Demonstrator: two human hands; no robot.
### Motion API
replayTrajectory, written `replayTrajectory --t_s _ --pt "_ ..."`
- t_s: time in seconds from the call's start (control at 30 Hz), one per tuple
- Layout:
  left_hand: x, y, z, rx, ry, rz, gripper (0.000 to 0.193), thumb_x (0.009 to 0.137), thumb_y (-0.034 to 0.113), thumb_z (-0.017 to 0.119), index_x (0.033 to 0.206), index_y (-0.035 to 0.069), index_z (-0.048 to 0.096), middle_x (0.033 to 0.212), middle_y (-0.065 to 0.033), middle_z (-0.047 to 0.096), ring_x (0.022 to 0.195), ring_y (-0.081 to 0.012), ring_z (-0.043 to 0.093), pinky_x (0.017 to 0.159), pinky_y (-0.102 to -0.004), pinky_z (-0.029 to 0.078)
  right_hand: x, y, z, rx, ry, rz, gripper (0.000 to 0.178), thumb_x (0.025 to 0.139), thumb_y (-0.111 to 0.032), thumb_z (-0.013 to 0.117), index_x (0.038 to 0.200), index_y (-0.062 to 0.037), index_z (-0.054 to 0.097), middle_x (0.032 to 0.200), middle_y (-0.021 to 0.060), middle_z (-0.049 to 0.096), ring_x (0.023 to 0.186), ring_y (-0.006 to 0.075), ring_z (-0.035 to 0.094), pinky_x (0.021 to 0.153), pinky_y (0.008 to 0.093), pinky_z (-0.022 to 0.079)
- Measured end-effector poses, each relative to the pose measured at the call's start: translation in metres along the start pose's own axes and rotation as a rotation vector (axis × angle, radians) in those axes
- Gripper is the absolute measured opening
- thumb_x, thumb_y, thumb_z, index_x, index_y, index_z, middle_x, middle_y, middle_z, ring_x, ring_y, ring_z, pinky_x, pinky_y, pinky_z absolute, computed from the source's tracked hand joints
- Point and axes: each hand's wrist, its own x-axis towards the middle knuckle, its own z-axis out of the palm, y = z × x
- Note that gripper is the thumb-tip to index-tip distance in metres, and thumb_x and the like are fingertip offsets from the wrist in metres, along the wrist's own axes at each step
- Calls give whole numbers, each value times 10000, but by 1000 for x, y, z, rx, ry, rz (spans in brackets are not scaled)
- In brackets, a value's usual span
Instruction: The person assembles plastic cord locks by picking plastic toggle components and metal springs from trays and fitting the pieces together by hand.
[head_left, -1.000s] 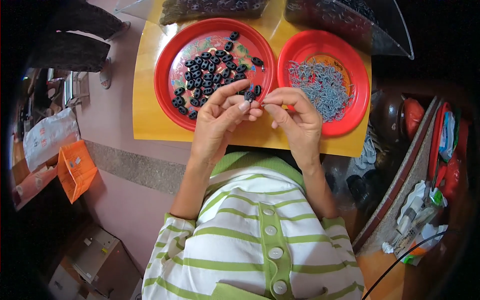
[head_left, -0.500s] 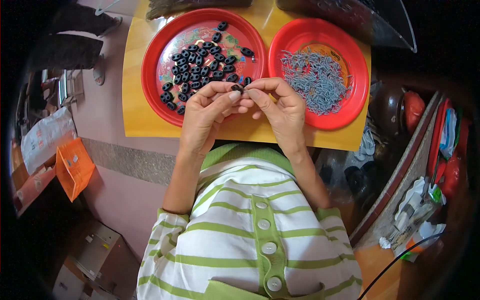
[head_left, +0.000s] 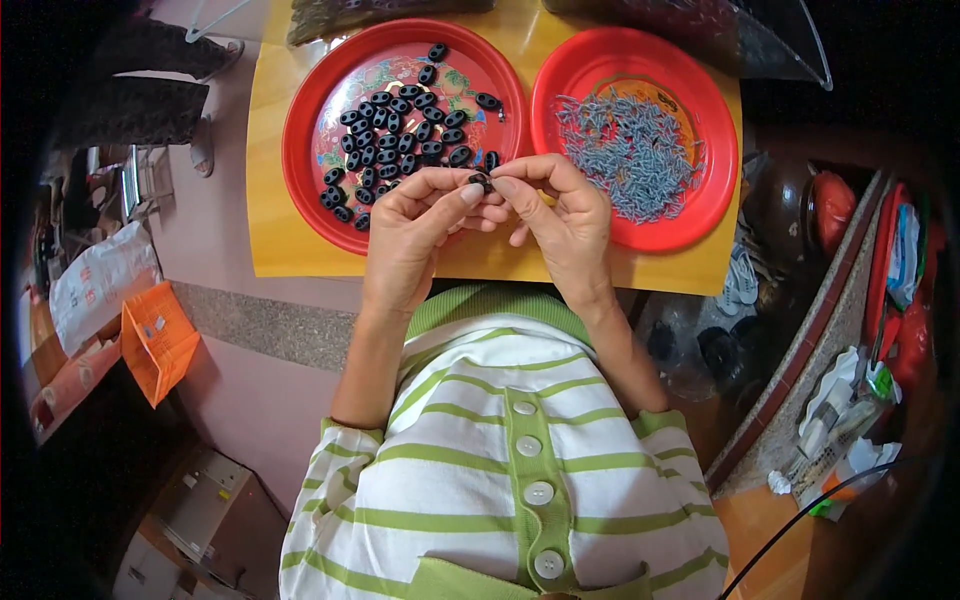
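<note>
My left hand (head_left: 415,225) and my right hand (head_left: 560,215) meet fingertip to fingertip over the near edge of a yellow table (head_left: 275,150), both pinching one small black oval piece (head_left: 481,181). Just beyond the left hand is a red plate (head_left: 300,150) holding several black oval pieces (head_left: 400,120). Beside it, past the right hand, a second red plate (head_left: 715,180) holds a heap of small grey metal pins (head_left: 630,150). Whether a pin is between my fingers cannot be made out.
Clear plastic bags (head_left: 700,25) lie at the table's far edge. An orange paper bag (head_left: 155,340) and cardboard boxes (head_left: 200,520) stand on the floor at lower left. A cluttered shelf with red items (head_left: 900,300) runs along the right. Sandals (head_left: 150,110) lie on the pink floor at left.
Both hands have stayed together, shifting slightly toward me while the fingers work the small black piece. The view has shifted a little.
</note>
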Motion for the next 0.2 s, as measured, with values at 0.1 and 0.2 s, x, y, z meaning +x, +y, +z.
replayTrajectory --t_s 0.1,0.2 --pt "-3 1 2 69 24 24 135 873 23 571 974 -63 596 880 -160 665 770 -190 667 702 -280 548 -1 -4 1 -70 10 -32 102 888 -120 585 943 -39 614 802 9 635 687 56 606 512 180 479" --pt "-6 1 3 218 33 100 186 875 15 567 1036 -74 593 887 -162 667 779 -195 669 709 -276 547 -2 -4 1 -210 16 -102 95 885 -111 587 943 -43 619 809 40 638 699 83 622 517 193 496"
